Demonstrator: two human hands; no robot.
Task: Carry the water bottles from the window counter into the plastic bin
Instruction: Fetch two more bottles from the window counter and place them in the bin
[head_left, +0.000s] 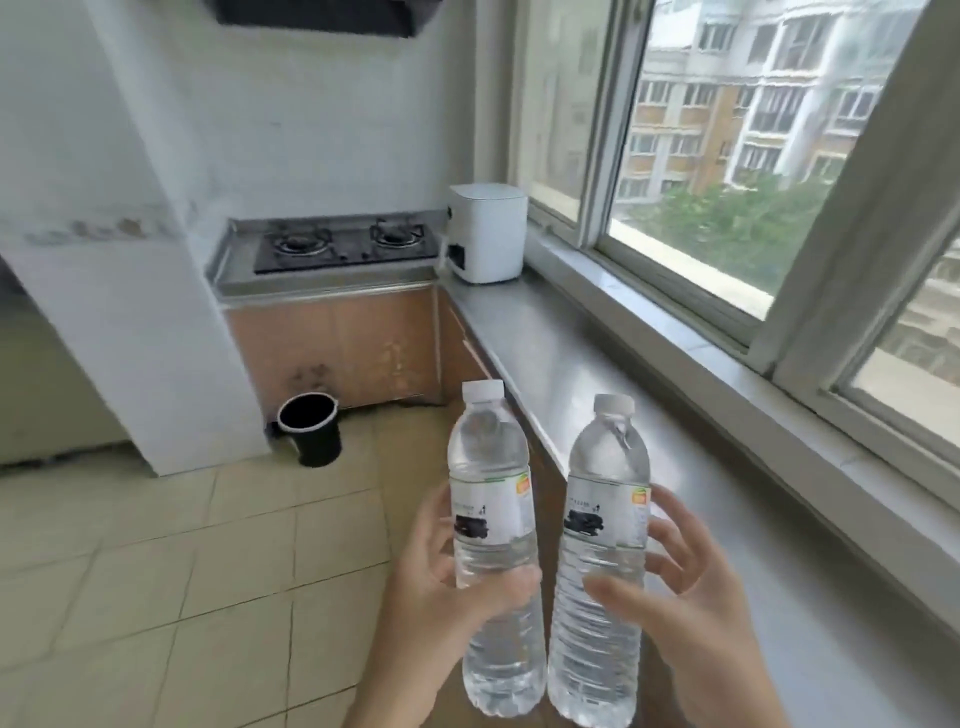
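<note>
I hold two clear water bottles with white caps and white labels, upright in front of me. My left hand (431, 587) is wrapped around the middle of the left bottle (488, 467). My right hand (691, 597) grips the right bottle (608, 478) from its right side. Both bottles hang in the air beside the front edge of the grey window counter (597, 364), which runs along the window on the right. No plastic bin is in view.
A white appliance (485, 234) stands at the counter's far end, beside a two-burner gas stove (345, 244). A black bucket (310, 428) sits on the tiled floor (182, 545) by a white pillar (130, 338). Wooden cabinet doors (337, 348) lie under the stove.
</note>
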